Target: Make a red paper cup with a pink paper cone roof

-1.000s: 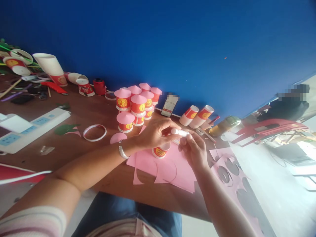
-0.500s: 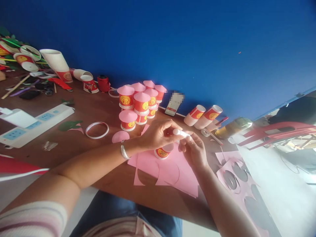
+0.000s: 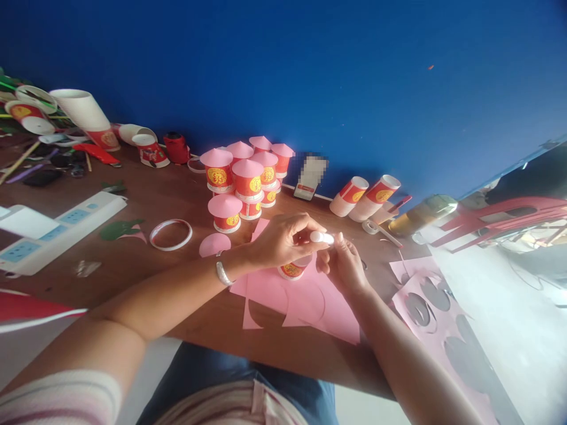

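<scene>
My left hand (image 3: pixel 283 239) and my right hand (image 3: pixel 345 262) meet over the pink paper sheets (image 3: pixel 305 304). Both pinch a small white stick-shaped tube (image 3: pixel 322 237), the left at one end, the right at the other. Just below the left hand a small red paper cup (image 3: pixel 291 270) stands on the pink paper. A pink paper circle (image 3: pixel 214 244) lies to the left of it. Behind the hands stands a cluster of several red cups with pink cone lids (image 3: pixel 245 177).
A white power strip (image 3: pixel 57 230) and a white ring (image 3: pixel 170 234) lie at left. Loose cups and craft scraps (image 3: pixel 84 127) crowd the far left. Two cups (image 3: pixel 367 198) lie on their sides near a phone (image 3: pixel 310 177). Cut-out pink sheets (image 3: pixel 438 319) lie at right.
Both hands stay on the white tube; my right hand has closed in, so less of the tube shows. The view has shifted slightly.
</scene>
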A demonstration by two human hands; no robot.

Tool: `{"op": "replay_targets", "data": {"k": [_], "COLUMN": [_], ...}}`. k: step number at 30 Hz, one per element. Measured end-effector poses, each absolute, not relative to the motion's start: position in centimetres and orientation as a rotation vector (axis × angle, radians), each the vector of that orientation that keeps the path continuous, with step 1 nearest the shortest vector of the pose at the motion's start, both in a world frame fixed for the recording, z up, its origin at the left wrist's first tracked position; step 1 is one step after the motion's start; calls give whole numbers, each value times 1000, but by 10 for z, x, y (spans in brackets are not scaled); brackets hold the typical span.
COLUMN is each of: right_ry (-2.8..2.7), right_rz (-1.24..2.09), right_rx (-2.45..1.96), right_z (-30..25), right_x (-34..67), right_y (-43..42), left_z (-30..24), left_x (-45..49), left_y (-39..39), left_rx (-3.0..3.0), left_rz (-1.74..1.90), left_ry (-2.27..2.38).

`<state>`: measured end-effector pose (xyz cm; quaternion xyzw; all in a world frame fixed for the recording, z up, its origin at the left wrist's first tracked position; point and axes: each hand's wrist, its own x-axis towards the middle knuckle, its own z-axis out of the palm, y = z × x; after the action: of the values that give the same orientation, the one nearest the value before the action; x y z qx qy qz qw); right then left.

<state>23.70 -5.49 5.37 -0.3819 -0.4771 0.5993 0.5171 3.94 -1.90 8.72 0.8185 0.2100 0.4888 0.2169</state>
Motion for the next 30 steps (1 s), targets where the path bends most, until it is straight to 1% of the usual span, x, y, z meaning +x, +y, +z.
{"op": "replay_targets", "data": {"k": [7,13,16,19,25,30], "right_ry": [-1088,-1066,-1128,-1243,-1417,-1493], "right_rz": [1313,981,852,806,712,620], "right_rx": [-846,-899,-958,-1019,-1130,-1155], "right_z": [60,70,67,61,58,56], "right_x": [237,256,261,260,252,252], "right_y": [-54,-58,-63,-68,-79,-84], "left_z": [80,54,35,23,22,25], "left_x": [40,18,9,12,25,24], "left_y": [-16,-3,-2,-8,-18,-18], "left_rx": [2089,2030,2040,2043,2081,2117], "left_rz": [1278,1232,1118,972,836,855], "left_ry": [603,607,627,651,702,757]}}
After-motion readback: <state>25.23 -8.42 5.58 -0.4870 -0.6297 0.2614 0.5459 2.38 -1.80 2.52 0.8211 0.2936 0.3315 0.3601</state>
